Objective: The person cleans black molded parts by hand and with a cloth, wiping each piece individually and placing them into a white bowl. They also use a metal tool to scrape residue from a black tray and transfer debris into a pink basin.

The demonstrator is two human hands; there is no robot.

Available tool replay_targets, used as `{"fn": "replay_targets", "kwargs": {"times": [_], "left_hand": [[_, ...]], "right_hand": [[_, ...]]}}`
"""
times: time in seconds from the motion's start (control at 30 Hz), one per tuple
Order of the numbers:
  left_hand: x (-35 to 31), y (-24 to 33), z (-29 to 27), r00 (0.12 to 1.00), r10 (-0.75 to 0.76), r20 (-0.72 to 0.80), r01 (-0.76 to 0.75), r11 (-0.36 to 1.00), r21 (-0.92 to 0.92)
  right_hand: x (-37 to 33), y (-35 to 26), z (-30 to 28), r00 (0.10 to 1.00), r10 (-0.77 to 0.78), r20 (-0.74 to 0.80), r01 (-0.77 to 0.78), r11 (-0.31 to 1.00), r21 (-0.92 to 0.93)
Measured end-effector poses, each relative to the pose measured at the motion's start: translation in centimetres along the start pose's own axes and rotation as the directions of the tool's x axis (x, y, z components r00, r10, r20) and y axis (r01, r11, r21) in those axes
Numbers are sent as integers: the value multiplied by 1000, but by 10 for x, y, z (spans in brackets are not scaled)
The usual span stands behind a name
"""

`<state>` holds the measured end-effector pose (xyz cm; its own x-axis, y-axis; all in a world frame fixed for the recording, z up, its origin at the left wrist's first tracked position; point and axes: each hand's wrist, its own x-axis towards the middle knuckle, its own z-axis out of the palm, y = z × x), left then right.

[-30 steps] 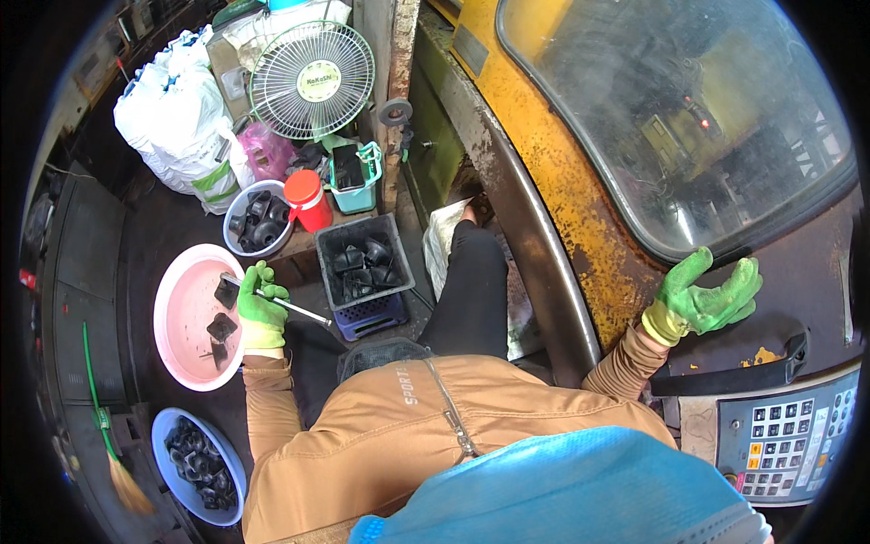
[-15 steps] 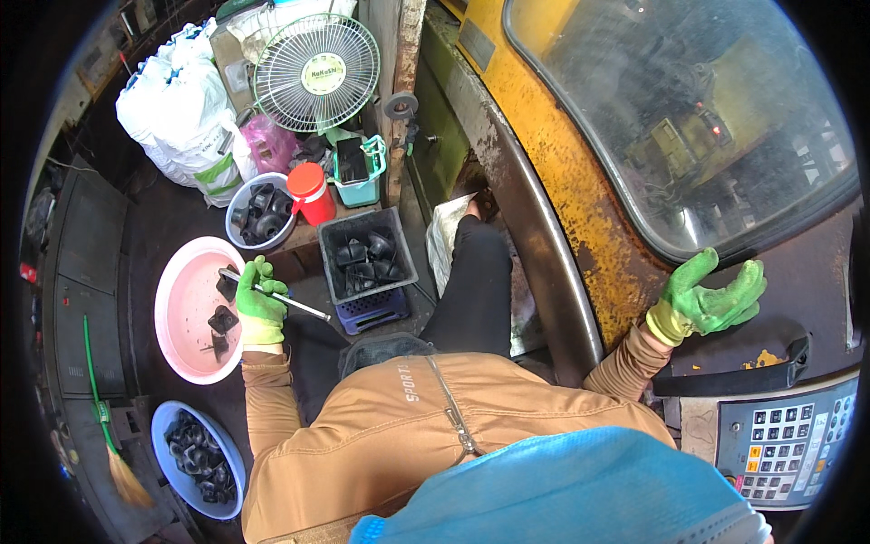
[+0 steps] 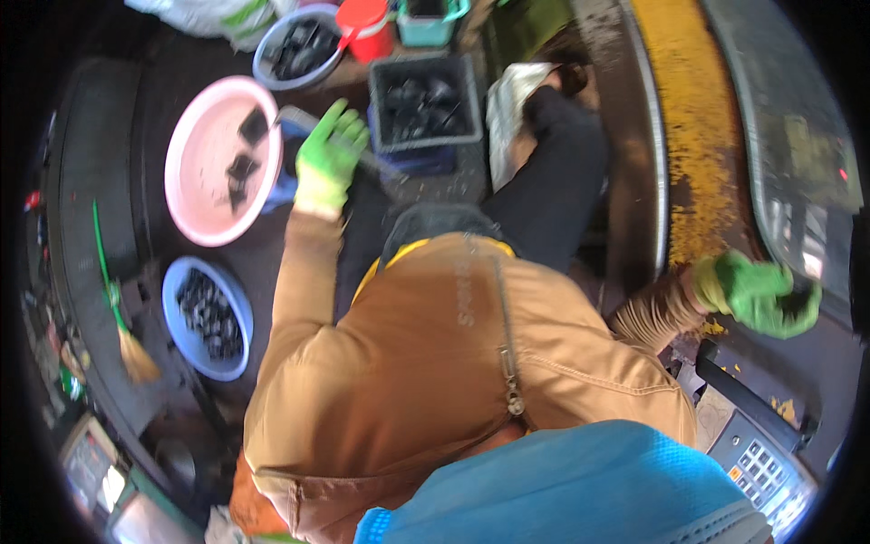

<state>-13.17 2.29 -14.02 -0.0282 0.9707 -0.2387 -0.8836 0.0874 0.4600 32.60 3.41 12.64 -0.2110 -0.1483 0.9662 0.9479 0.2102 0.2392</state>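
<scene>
My left hand (image 3: 328,165), in a green glove, is closed around a thin silver metal rod (image 3: 376,165), blurred by motion. It is beside the right rim of a pink basin (image 3: 179,186) in which a few black moulded rubber-like parts (image 3: 242,168) lie. To its right is a dark crate (image 3: 426,142) of similar black parts. My right hand (image 3: 761,295), also green-gloved, is beside the machine's windowed yellow door (image 3: 698,172). Its fingers are bent, with a gap between them and the thumb; nothing plainly shows in that gap.
A blue basin (image 3: 245,317) of black parts is at lower left, a second one (image 3: 263,68) at the top. Near that are a red jug (image 3: 367,36) and a teal basket (image 3: 426,34). A broom (image 3: 136,354) leans at far left; a button panel (image 3: 757,467) is at lower right.
The view has shifted, so the basins and crate appear higher and further right. My right hand has moved lower along the door, its fingers more bent. My left hand keeps the rod.
</scene>
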Motion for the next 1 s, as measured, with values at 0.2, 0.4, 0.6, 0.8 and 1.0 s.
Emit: {"fn": "replay_targets", "kwargs": {"times": [0.2,0.4,0.6,0.8,1.0], "left_hand": [[25,-65,65,980,-49,192,87,977,-193],[58,-50,67,954,-280,106,148,750,645],[135,-62,-23,960,-281,10,-166,-539,826],[190,-171,-74,891,-453,-16,-375,-757,535],[209,-187,-95,902,-430,22,-350,-702,620]], "right_hand": [[-121,-181,48,-129,-132,983,-977,188,-103],[-178,-195,73,-276,-431,859,-925,-124,-359],[-210,-176,101,-402,-46,914,-822,-423,-383],[-217,-185,100,-428,-85,900,-767,-493,-411],[-214,-185,99,-170,79,982,-864,-491,-109]]}}
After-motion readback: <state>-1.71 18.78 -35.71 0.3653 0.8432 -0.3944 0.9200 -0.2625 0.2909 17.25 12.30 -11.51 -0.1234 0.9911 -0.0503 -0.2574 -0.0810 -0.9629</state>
